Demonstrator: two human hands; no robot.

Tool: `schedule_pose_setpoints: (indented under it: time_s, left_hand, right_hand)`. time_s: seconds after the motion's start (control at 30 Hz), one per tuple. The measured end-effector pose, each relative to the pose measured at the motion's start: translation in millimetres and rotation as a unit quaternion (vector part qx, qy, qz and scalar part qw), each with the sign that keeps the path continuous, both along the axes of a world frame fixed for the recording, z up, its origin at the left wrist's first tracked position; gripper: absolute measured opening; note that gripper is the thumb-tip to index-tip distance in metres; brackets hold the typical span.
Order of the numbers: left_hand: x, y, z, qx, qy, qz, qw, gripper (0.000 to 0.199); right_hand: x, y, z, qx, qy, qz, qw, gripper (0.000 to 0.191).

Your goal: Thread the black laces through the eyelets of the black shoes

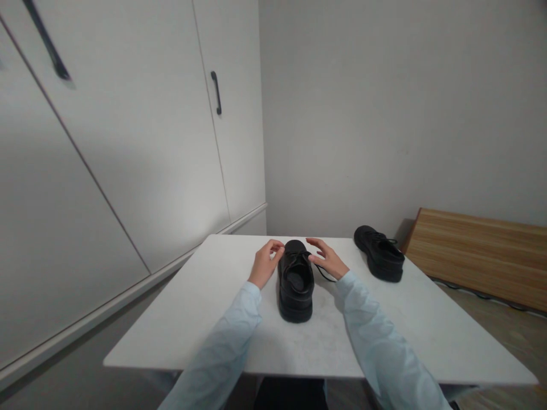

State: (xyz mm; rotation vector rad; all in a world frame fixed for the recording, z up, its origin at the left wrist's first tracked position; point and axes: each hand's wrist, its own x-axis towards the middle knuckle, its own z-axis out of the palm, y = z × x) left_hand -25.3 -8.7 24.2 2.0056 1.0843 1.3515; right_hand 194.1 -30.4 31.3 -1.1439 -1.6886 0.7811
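Flanking black, smooth, leather-like lace-up shoe [296, 282], upright on white flat-topped desk [213, 341]: left grip [266, 262] curled, whether pinching unclear; right grip [327, 259] parted beside thin black cord lace [326, 276]. Shoe likely light, firm-bodied, lace limp; best steadied by heel [296, 310]

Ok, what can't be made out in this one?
All in the head view:
Left hand: too small to tell whether its fingertips pinch a lace.
Right hand: its grip is unclear, dark lace against dark shoe.
Near black lace-up shoe: its sole is hidden, facing the white table.
Upper-left cabinet handle: cut off by the top edge.
Wood-grain panel: cut off by the right edge.
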Motion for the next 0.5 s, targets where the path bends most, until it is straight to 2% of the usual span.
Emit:
schedule_pose_setpoints:
  time_s: [0.13, 0.37, 0.5]
  left_hand:
    - [-3, 4, -0.9, 0.014, 0.014, 0.037, 0.999, 0.016]
    - [4, 1, -4.4, 0.01, 0.041, -0.006, 0.999, 0.017]
    - [10, 1, -8.0, -0.04, 0.014, -0.026, 0.999, 0.015]
  right_hand:
    - [-1, 1, -2.7, -0.04, -0.003, 0.042, 0.998, 0.066]
    - [-1, 8, -14.5, -0.047, -0.032, 0.085, 0.995, 0.079]
    - [0, 8, -13.7, -0.06, -0.056, 0.091, 0.993, 0.084]
